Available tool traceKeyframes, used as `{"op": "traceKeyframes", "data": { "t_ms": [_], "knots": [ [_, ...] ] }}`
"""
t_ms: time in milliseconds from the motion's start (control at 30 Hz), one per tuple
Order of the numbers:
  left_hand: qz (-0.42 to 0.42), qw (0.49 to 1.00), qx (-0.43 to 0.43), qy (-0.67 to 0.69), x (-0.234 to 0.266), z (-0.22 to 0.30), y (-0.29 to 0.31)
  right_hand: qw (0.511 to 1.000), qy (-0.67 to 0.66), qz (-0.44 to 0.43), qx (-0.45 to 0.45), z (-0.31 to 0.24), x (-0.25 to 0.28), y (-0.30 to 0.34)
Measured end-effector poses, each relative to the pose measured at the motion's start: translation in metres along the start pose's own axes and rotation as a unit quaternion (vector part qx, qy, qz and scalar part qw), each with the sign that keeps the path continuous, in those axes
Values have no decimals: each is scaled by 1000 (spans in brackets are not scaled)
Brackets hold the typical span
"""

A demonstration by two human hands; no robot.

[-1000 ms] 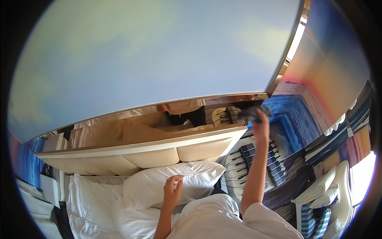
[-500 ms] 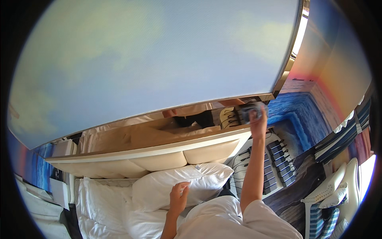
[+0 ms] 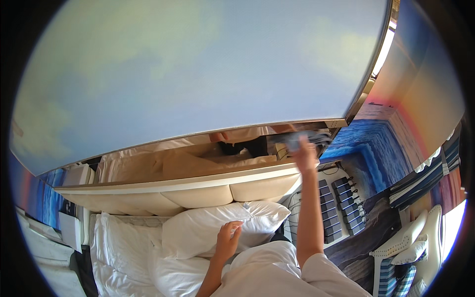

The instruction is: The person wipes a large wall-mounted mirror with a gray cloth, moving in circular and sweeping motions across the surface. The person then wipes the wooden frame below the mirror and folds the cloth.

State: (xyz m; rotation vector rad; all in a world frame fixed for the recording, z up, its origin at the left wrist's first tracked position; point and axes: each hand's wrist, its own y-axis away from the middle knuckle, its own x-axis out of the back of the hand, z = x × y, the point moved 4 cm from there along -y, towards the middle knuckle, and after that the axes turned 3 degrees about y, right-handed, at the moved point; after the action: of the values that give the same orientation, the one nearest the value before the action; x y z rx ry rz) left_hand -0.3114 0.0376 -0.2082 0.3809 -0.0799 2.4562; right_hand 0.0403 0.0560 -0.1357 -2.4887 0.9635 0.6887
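My right hand (image 3: 306,156) reaches up to the right end of the ledge over the headboard, gripping a grey cloth (image 3: 293,142). Motion smears the cloth, which lies against the strip under the big painted panel (image 3: 198,74). Lower down, my left hand (image 3: 228,239) hangs in front of a white pillow (image 3: 193,236), its fingers loosely bent, thumb apart and nothing in it. Between them runs the cream padded headboard (image 3: 203,199) with its white top edge.
Several dark block-shaped devices with cables (image 3: 349,205) stand on a white surface right of the bed. White bedding (image 3: 118,257) spreads at the left. A cream chair (image 3: 430,242) with cushions is at the far right, near a dark striped curtain (image 3: 420,183).
My right hand has swept the cloth leftward along the ledge. My left hand has shifted slightly to the right in the picture. The whole view has tilted a little.
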Motion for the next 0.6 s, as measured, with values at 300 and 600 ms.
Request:
{"op": "traceKeyframes", "data": {
  "t_ms": [300,600],
  "knots": [
    [-13,997,-71,-39,4,18,-6,989,-80,78,99,-41,14,-3],
    [22,999,-40,-4,32,12,-9,900,362,-169,173,86,-104,35]
  ]
}}
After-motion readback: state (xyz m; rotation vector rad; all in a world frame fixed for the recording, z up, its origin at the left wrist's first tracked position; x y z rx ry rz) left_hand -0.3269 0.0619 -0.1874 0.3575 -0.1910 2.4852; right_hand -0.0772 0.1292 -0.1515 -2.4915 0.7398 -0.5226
